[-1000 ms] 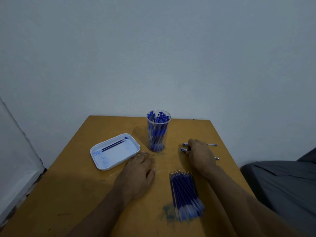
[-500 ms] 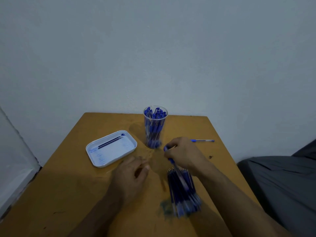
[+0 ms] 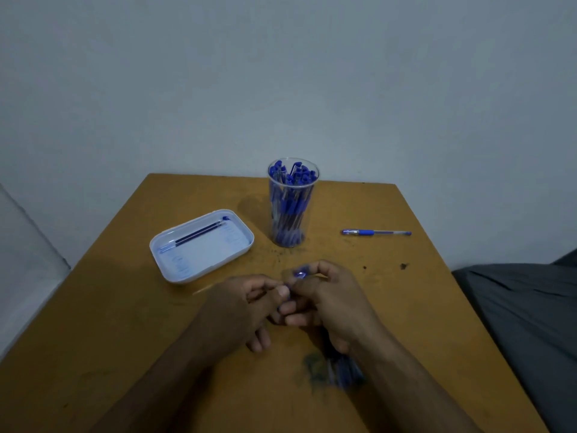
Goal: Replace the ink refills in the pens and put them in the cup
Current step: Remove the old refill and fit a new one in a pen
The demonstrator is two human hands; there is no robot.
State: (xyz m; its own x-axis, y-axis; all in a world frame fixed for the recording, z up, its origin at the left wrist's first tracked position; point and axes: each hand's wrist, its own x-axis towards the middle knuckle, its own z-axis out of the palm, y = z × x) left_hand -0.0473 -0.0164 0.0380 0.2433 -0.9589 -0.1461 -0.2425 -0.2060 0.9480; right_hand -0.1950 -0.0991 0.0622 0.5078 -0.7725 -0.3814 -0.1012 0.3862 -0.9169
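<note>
right hand (image 3: 331, 304) lifted pen (image 3: 300, 273) off tabletop (image 3: 406, 307); left hand (image 3: 246, 304) joined, both grips pinching it; disassembly likely starting.

Clear cup (image 3: 293, 203) stands upright at table centre-far, packed with blue-capped pens standing on end. One blue pen (image 3: 375, 232) lies flat to the cup's right, well apart from it, lengthwise left-right; a second pen (image 3: 299, 274), blue cap up, is mostly hidden between both hands near centre. Bundle of blue refills (image 3: 342, 371) lies at the near edge, mostly covered and blurred, and two dark used refills (image 3: 199, 233) lie diagonally in the white tray left of the cup.
</note>
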